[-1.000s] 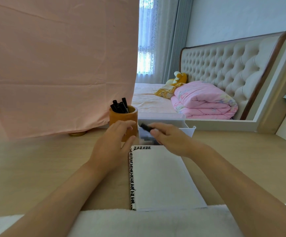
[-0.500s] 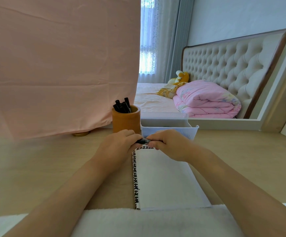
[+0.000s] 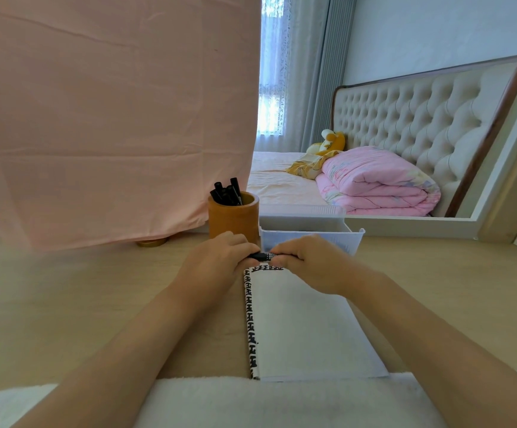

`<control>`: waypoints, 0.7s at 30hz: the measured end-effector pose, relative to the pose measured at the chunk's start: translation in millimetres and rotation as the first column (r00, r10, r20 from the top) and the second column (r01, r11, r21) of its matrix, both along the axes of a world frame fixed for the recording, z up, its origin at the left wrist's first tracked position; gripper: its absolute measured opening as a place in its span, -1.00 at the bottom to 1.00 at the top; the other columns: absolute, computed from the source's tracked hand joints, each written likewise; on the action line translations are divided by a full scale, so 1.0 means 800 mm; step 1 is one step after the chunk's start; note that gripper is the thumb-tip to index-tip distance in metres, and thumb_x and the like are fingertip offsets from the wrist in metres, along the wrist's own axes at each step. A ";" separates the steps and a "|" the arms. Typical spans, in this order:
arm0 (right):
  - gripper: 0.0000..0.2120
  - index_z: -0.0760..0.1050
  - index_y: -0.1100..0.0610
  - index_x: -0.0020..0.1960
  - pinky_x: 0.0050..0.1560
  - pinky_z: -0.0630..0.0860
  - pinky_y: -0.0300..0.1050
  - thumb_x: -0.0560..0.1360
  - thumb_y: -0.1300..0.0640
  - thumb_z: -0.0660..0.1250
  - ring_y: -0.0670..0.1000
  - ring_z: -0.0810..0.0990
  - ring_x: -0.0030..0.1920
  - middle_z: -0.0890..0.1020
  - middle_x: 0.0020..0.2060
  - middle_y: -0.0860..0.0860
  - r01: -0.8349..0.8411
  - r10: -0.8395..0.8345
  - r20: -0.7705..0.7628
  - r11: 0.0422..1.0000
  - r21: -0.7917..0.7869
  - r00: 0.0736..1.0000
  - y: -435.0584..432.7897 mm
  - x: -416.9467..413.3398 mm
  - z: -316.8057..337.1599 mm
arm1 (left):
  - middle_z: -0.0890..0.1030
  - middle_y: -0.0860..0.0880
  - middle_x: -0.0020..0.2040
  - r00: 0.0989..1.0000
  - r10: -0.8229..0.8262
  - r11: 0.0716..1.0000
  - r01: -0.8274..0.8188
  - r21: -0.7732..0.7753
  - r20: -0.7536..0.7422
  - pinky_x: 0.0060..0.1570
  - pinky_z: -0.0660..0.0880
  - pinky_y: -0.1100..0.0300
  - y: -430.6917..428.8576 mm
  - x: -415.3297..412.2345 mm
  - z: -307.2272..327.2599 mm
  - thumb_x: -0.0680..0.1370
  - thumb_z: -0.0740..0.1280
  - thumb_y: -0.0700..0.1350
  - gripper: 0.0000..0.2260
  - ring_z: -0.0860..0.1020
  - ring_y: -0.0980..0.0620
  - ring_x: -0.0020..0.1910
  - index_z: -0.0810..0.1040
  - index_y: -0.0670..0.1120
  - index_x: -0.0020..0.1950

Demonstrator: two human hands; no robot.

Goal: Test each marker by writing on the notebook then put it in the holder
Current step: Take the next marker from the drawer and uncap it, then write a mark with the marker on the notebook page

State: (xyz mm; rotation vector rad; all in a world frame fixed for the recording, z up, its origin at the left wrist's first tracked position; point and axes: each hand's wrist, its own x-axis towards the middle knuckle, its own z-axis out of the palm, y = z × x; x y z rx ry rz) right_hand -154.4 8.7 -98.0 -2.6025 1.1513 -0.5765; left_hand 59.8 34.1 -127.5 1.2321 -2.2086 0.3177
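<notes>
Your grip sits at the far edge of the open notebook [image 3: 306, 322]. Beyond-left of it stands the holder [image 3: 234, 219]. Your left hand [image 3: 214, 264] and right hand [image 3: 316, 262] each pinch one end of a horizontal black marker [image 3: 263, 256].

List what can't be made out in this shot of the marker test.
- Marker, head view: both ends hidden inside the left hand and right hand; cap state unknown.
- White bin: contents hidden by its wall and the hands.
- Holder: lower parts of the markers inside are hidden by its wall.
</notes>
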 end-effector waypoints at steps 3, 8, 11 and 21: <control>-0.82 0.66 -0.03 0.10 -0.20 0.42 -0.28 0.61 0.03 0.29 -0.13 0.52 -0.24 0.51 -0.31 -0.26 -0.022 0.020 -0.012 0.987 -0.157 1.000 -0.001 -0.001 0.000 | 0.54 0.14 -0.03 0.999 0.009 0.999 -0.007 0.039 -0.051 -0.21 0.45 0.17 0.002 -0.002 0.001 0.62 0.25 0.03 -0.79 0.44 0.17 -0.09 0.60 0.06 0.20; -0.84 0.68 -0.03 0.09 -0.21 0.54 -0.16 0.58 0.03 0.35 -0.08 0.57 -0.24 0.60 -0.24 -0.13 -0.009 0.012 0.009 0.954 -0.299 1.000 -0.001 0.001 -0.002 | 0.52 0.16 -0.06 0.997 0.026 0.992 -0.016 0.127 -0.076 -0.13 0.45 0.16 -0.001 -0.002 0.001 0.65 0.18 0.06 -0.78 0.43 0.19 -0.08 0.58 0.10 0.18; -0.79 0.63 -0.11 -0.12 -0.22 0.50 -0.15 0.62 0.00 0.27 -0.11 0.52 -0.29 0.53 -0.34 -0.20 -0.011 0.009 -0.011 0.984 -0.180 1.000 0.004 0.000 0.001 | 0.54 0.13 -0.03 0.999 0.003 0.996 0.001 0.091 -0.041 -0.14 0.47 0.12 -0.002 0.001 0.001 0.64 0.23 0.03 -0.80 0.44 0.16 -0.06 0.59 0.06 0.19; -0.73 0.60 -0.13 0.13 -0.24 0.42 -0.30 0.66 0.15 0.18 -0.22 0.49 -0.33 0.60 -0.28 -0.07 0.066 -0.083 0.197 0.994 0.093 0.977 -0.001 -0.017 0.010 | 0.59 0.10 0.08 0.971 0.209 0.959 -0.181 0.216 -0.115 -0.11 0.51 0.13 -0.002 0.021 -0.008 0.61 0.26 0.08 -0.75 0.54 0.08 -0.04 0.39 0.15 0.29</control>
